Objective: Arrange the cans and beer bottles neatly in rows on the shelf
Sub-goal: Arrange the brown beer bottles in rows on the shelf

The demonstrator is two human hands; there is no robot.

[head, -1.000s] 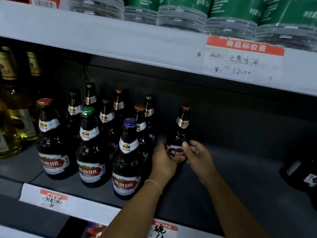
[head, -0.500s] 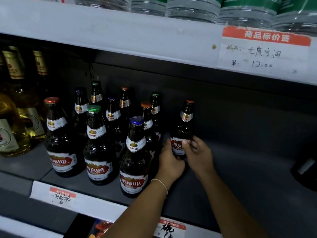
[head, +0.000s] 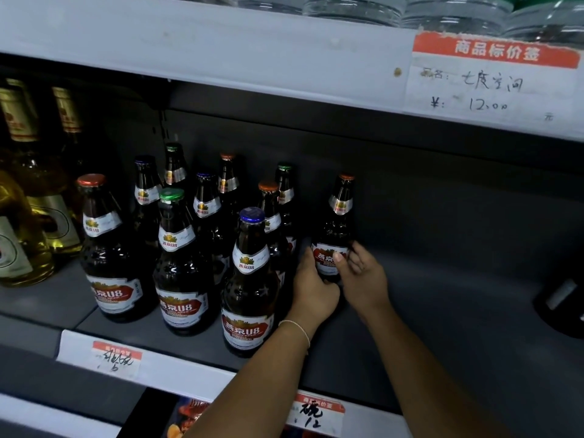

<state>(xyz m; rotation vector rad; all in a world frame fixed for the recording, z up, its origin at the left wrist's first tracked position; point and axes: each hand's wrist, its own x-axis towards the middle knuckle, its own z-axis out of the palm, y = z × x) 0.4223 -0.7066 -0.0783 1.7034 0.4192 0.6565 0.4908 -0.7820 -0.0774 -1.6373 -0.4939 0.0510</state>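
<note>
Held bottle: a dark beer bottle [head: 335, 229] with an orange cap stands upright deep on the grey shelf [head: 442, 311], close to the back wall, apart to the right of the other beer bottles.
Left hand: the left hand [head: 311, 287] grips the lower body of this bottle from its left side; the fingers curl around the glass, and a thin bracelet is on the wrist.
Right hand: the right hand [head: 363, 273] holds the same bottle from its right side; the thumb presses on the red label and the fingers curl behind. It seems that the bottle's base rests on the shelf, but the hands hide it, so I cannot tell for sure.
Front row: three upright bottles near the shelf edge, a red-capped bottle [head: 106, 251] on the left, a green-capped bottle [head: 178, 263] in the middle, a blue-capped bottle [head: 249, 279] on the right, just beside the left wrist.
Rows behind: more dark bottles [head: 207, 210] stand in lines behind the front three, with blue, green and orange caps.
Far left: yellow liquor bottles [head: 28, 197] with golden labels stand beside the beer.
Far right: a dark object [head: 562, 301] lies at the frame edge, too dim to name.
Upper shelf: clear water bottles [head: 354, 7] stand above; a price tag [head: 493, 77] with handwriting is on its front strip.
Lower strip: two small price labels [head: 115, 358] are on the front strip of the grey shelf.
</note>
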